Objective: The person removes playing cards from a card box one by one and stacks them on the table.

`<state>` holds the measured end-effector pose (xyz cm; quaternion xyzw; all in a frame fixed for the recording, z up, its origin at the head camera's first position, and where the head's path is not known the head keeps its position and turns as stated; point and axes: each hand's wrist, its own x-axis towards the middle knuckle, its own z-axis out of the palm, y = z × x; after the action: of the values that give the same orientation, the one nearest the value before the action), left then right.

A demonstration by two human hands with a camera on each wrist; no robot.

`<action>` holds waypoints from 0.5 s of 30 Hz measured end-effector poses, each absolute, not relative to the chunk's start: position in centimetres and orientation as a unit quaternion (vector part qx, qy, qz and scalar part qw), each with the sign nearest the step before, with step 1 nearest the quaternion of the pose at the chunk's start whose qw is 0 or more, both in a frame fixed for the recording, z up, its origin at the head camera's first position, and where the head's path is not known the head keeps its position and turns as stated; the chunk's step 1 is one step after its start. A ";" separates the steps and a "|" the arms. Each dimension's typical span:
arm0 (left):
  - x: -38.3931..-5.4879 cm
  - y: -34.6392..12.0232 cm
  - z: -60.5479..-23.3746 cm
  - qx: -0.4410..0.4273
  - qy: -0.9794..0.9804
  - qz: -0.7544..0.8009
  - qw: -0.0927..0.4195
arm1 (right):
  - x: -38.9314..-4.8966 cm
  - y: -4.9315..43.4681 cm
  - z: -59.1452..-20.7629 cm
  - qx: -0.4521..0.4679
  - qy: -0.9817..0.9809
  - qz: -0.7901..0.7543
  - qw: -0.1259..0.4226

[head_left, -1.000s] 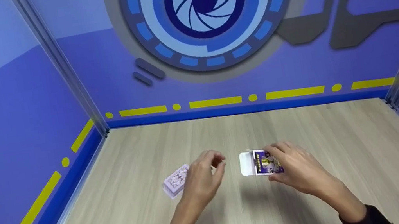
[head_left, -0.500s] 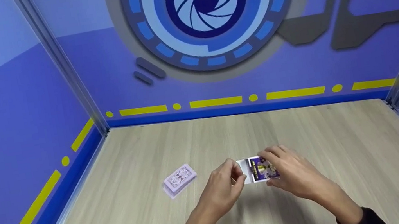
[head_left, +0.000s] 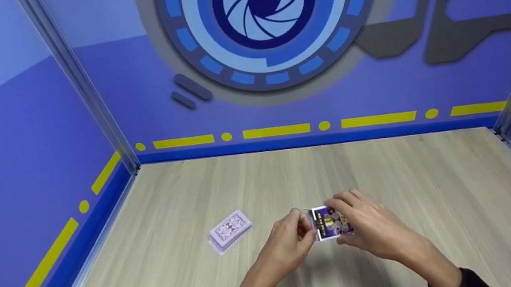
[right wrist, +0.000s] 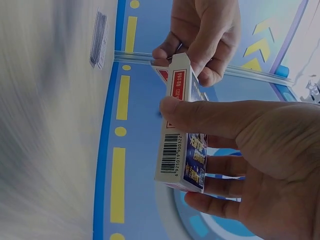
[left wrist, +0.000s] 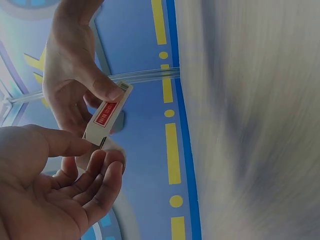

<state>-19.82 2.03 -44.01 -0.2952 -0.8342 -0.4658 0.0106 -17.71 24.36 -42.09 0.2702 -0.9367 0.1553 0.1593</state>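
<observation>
My right hand grips a small playing-card box above the table, thumb on one narrow side and fingers on the other. The box has a purple printed face; in the right wrist view its side with a barcode and red label shows. At the box's left end, my left hand pinches the white end flap between thumb and fingers, which partly hide it. To the left, a deck of cards lies on the table, pale patterned back up, apart from both hands.
A light wood table spreads under the hands. Blue-purple panels with yellow dashes rise behind it and at both sides, joined by metal corner posts.
My left hand has moved right, from beside the deck to the box's flap, uncovering the deck. The box and right hand have shifted slightly left and nearer; less of the white flap shows.
</observation>
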 end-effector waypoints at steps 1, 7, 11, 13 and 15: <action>-19.9 2.0 -44.1 -0.291 -0.831 -0.474 0.011 | -17.7 24.3 -42.1 0.270 -0.937 0.156 0.159; -20.1 1.8 -44.4 -0.269 -0.814 -0.514 0.009 | -17.4 24.1 -41.8 0.264 -0.940 0.155 0.148; -20.2 1.8 -44.6 -0.253 -0.816 -0.521 0.004 | -17.2 23.9 -41.7 0.267 -0.941 0.151 0.145; -20.3 1.9 -44.7 -0.245 -0.816 -0.523 0.003 | -17.2 23.9 -41.6 0.270 -0.940 0.150 0.147; -20.3 2.0 -44.8 -0.241 -0.816 -0.525 0.007 | -17.1 23.8 -41.6 0.274 -0.938 0.150 0.149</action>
<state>-20.32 2.03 -44.77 -0.2407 -0.8163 -0.5251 0.0073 -17.13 23.84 -41.60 0.2738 -0.9383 0.1496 0.1494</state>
